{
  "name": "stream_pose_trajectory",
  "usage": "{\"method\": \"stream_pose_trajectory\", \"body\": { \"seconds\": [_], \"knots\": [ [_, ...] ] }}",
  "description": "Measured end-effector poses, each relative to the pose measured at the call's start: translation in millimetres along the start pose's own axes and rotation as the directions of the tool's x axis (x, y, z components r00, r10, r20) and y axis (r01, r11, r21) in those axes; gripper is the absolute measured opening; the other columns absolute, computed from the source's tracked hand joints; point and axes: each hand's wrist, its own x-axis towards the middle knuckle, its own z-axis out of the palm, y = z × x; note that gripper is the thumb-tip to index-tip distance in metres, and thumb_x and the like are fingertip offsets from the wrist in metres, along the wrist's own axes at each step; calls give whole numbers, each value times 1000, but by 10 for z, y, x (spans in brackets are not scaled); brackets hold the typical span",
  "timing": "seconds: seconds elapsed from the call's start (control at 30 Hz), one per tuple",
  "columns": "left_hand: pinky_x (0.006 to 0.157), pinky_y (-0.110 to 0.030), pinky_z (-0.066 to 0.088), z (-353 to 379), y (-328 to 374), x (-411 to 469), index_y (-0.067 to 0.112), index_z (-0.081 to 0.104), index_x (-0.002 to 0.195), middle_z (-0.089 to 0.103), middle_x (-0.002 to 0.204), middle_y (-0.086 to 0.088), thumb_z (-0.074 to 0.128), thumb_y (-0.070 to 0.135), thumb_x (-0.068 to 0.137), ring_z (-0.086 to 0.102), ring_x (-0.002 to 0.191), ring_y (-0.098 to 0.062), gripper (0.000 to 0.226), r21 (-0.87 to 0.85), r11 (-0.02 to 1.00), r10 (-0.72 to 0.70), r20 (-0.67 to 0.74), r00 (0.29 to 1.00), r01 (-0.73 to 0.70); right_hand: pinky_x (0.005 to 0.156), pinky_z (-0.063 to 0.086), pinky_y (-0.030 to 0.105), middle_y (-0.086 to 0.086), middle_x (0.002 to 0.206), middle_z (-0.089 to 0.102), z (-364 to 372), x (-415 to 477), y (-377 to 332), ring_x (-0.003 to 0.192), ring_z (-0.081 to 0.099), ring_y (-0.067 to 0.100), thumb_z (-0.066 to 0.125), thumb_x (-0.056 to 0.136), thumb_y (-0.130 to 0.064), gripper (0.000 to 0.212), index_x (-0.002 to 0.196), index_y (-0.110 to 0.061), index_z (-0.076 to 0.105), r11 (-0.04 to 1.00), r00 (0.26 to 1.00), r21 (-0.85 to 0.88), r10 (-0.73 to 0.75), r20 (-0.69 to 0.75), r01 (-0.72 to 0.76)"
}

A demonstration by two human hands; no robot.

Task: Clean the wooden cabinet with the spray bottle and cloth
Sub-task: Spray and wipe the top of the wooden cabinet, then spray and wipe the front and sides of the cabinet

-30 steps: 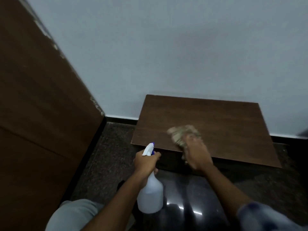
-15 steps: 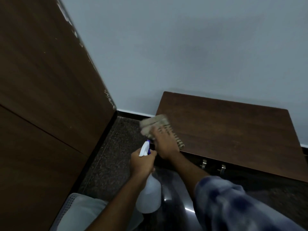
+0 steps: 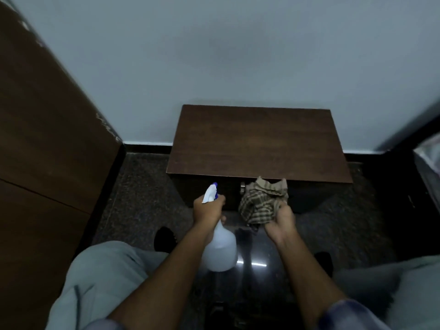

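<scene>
Left hand (image 3: 209, 209) grips spray bottle (image 3: 220, 248), right hand (image 3: 281, 221) clutches bunched cloth (image 3: 262, 202) near wooden cabinet (image 3: 257, 144) front; loose cloth may snag the knob (image 3: 242, 188), spray may miss.

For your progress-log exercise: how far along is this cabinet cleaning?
Done, apparently: the cabinet top, wiped a second ago. In hand: the left hand grips the spray bottle, and the right hand holds the bunched cloth off the top. Left: likely the cabinet front.

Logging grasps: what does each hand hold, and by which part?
Left hand grips the spray bottle at its neck; right hand holds the bunched cloth by its lower end.
</scene>
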Motion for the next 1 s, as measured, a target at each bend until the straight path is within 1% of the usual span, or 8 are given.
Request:
{"method": "stream_pose_trajectory", "body": {
  "seconds": [0.13,0.27,0.4,0.5,0.6,0.67,0.83,1.0],
  "knots": [
    [39,-24,43,129,-117,-118,6,74,90,68,71,-12,71,10,83,50,33,-16,9,43,999,2,61,998,-5,102,51,42,24,122,69,-347,-270,-75,111,69,37,45,102,-43,57,120,4,71,986,994,125,103,40,-107],
    [41,-24,44,102,-195,-165,9,76,97,67,69,-9,73,12,87,52,35,-17,11,122,992,31,96,995,-42,96,54,53,29,129,64,-410,-380,-203,121,63,43,66,92,-37,50,117,6,72,995,988,-1,99,119,-99],
    [43,-26,47,168,-235,-208,14,75,86,66,67,-8,71,14,89,57,42,-19,5,217,971,74,120,990,-99,111,43,54,22,137,62,-540,-381,-214,130,58,39,66,93,-36,59,141,-2,57,999,996,38,29,90,-33],
    [45,-26,49,273,-266,-203,20,71,77,66,67,-7,72,14,87,58,47,-19,12,256,959,93,114,989,-120,97,54,42,17,131,67,-514,-295,-83,115,69,30,50,101,-30,53,144,0,53,989,989,-3,147,0,-147],
    [53,-31,51,320,-376,-104,28,66,72,66,66,-5,73,15,86,59,51,-17,20,259,961,79,81,994,-97,65,60,26,10,116,71,-430,-123,35,84,74,18,39,106,-36,52,146,-5,52,973,974,50,227,-23,-226],
    [54,-31,53,344,-445,-18,31,65,74,66,66,-4,74,16,86,60,52,-17,21,243,967,57,77,995,-74,60,59,27,10,118,68,-410,-3,128,83,74,18,35,108,-38,54,147,-5,50,963,966,105,256,-44,-250],
    [52,-31,51,425,-583,262,21,69,74,66,62,2,73,26,74,62,54,-15,6,277,951,106,130,986,-139,113,41,44,19,136,57,-396,307,358,131,53,33,37,107,-42,57,140,2,52,949,953,181,280,-117,-257],
    [52,-30,52,494,-653,503,23,70,76,66,57,4,75,12,83,61,48,-14,14,296,950,70,115,991,-101,117,37,49,25,138,60,-418,542,416,130,56,38,38,106,-34,54,142,4,53,947,935,121,316,-163,-299]
  ]
}}
